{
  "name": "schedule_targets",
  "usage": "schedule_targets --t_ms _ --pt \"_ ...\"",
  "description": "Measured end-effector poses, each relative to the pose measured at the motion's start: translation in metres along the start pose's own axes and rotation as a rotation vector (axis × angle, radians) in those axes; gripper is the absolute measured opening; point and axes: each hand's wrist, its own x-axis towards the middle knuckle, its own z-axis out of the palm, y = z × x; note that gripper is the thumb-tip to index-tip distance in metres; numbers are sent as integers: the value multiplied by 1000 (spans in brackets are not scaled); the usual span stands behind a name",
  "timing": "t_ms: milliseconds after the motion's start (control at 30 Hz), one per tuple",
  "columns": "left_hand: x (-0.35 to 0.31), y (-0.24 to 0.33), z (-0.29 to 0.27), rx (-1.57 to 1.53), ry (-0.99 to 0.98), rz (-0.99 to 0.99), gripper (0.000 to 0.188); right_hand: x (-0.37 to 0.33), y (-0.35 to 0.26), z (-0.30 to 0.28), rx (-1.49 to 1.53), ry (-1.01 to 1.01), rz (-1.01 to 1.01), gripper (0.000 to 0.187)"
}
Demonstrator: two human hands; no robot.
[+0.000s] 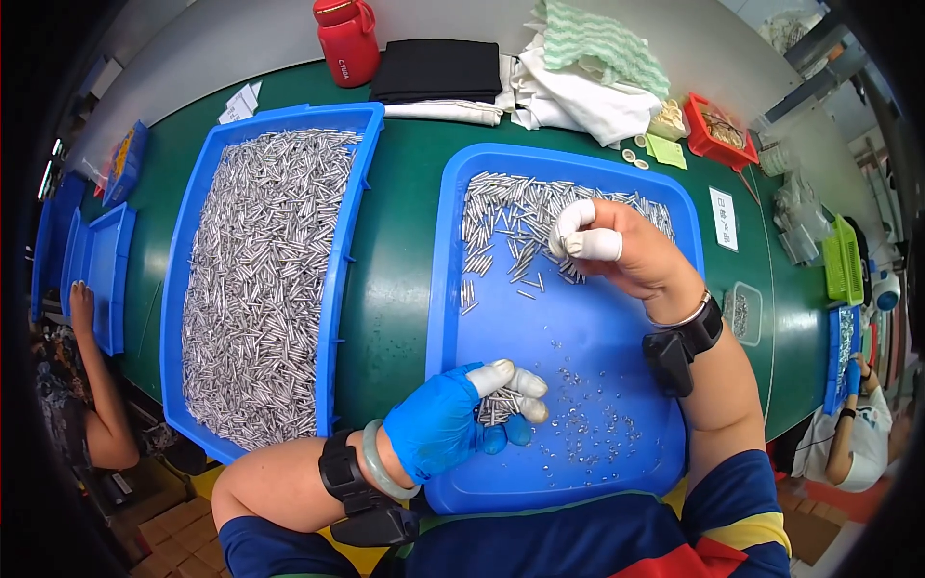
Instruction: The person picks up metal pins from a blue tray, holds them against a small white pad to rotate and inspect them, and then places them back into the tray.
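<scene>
My left hand (434, 419), in a blue glove with white finger covers on some fingertips, is curled palm up around a handful of small silver metal pins (497, 408). It is above the near left part of a blue tray (540, 332). My right hand (636, 252), bare except for white covers on thumb and fingers, is raised over the tray's far right part. Its fingertips are pinched together; whatever is between them is too small to make out. Pointed metal pins (511, 197) lie along the tray's far side, and tiny clear bits (593, 424) are scattered near me.
To the left, a second blue tray (337, 289) is heaped with similar pins. Behind stand a red flask (346, 43), folded black cloth (436, 69), white cloths (578, 91) and a red bin (718, 135). A small clear box (742, 313) sits right. Other people work at both sides.
</scene>
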Motion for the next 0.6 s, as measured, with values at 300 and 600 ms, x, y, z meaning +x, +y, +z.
schedule_targets --t_ms 300,600 --pt "0 0 1 -3 2 -4 34 -2 0 -7 44 -82 19 11" --pt "1 -1 1 -1 12 1 34 -6 -2 5 -483 76 -83 8"
